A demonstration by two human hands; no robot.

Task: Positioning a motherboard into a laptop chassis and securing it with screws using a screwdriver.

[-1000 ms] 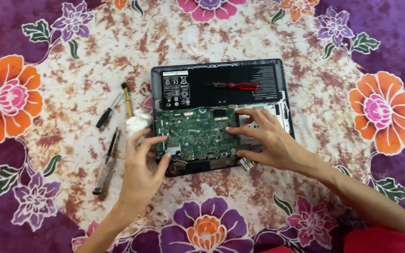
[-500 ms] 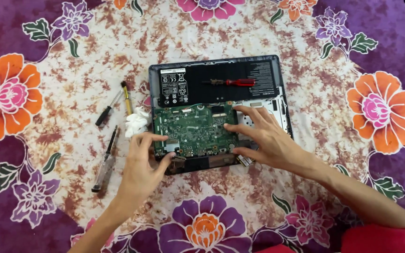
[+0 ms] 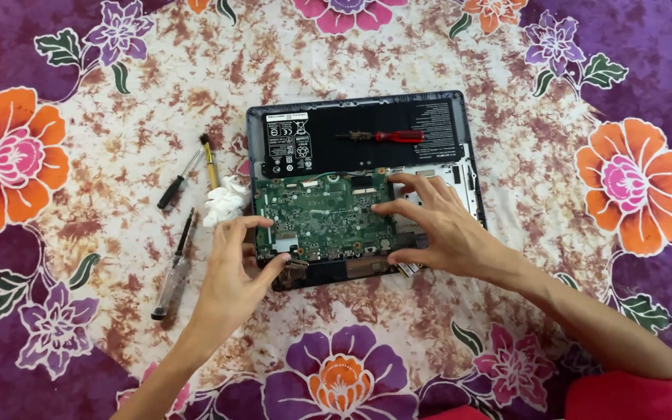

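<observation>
An opened dark laptop base (image 3: 460,117) lies on a flowered cloth, its green circuit board (image 3: 316,214) exposed below a black battery (image 3: 328,140). My left hand (image 3: 235,276) curls at the board's near left corner, fingertips touching its left edge. My right hand (image 3: 437,229) rests spread on the board's right side, fingers pressing on it and thumb at the near edge. Neither hand lifts anything clear. A red-handled screwdriver (image 3: 386,136) lies on the battery.
Left of the laptop lie a black-handled screwdriver (image 3: 174,187), a small yellow-handled brush (image 3: 210,163), a crumpled white tissue (image 3: 225,202) and a clear-handled screwdriver (image 3: 173,272). The cloth (image 3: 79,117) covers the whole surface.
The view has shifted slightly. My left hand has moved in closer to the board's left corner; my right hand stays on the board's right side.
</observation>
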